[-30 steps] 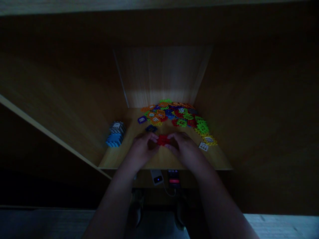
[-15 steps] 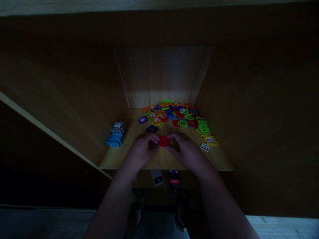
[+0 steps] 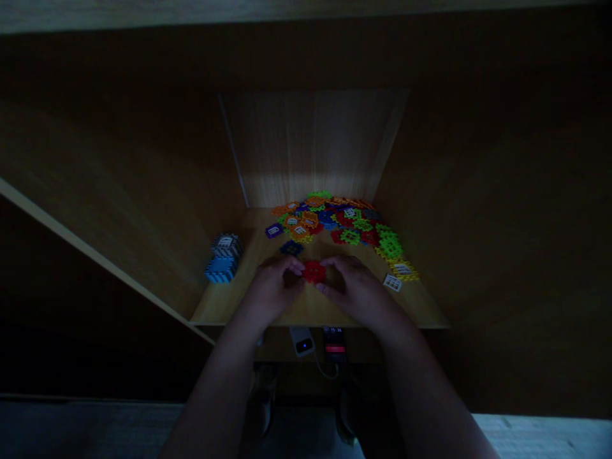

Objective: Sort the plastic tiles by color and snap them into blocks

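Note:
Between my two hands is a red interlocking building tile (image 3: 314, 272) with notched edges, held above the wooden shelf (image 3: 306, 309). My left hand (image 3: 278, 280) pinches its left edge between thumb and fingers. On the opposite edge, my right hand (image 3: 351, 284) grips with thumb and index finger. Just beyond my left fingers lies a dark blue tile (image 3: 291, 248). A white window piece (image 3: 393, 282) rests to the right of my right hand, beside a yellow tile with a window (image 3: 404, 269).
A heap of multicoloured tiles (image 3: 329, 220) spreads along the back and right. At the left, a blue block (image 3: 222, 269) and a grey block with a window (image 3: 226, 245) stand together. A power bank (image 3: 301, 342) and a cabled phone (image 3: 334, 345) lie below the shelf edge.
Almost nothing differs. Both hands keep hold of the red tile, which has shifted very slightly to the left.

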{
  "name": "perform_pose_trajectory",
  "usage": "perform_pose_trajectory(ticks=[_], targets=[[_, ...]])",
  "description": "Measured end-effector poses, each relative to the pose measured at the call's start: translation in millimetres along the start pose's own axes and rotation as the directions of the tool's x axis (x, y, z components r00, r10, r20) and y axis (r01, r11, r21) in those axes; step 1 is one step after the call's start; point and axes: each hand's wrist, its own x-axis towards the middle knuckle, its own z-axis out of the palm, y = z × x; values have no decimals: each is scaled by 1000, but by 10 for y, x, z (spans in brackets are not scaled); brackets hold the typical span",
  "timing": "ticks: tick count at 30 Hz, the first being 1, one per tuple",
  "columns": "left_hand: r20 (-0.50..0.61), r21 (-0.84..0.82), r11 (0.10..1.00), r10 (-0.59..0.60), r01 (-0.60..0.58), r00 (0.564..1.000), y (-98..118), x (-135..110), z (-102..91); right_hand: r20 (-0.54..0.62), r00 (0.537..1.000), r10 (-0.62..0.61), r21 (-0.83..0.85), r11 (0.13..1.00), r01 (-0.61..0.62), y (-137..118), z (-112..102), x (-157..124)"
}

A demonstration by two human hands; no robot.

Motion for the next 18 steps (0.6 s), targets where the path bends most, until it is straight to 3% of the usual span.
perform_pose_trajectory(ticks=[18], targets=[[9,-33,999,-17,17,1000,-19,1,21,30,999,-44,-4,999,44,5,4,16]])
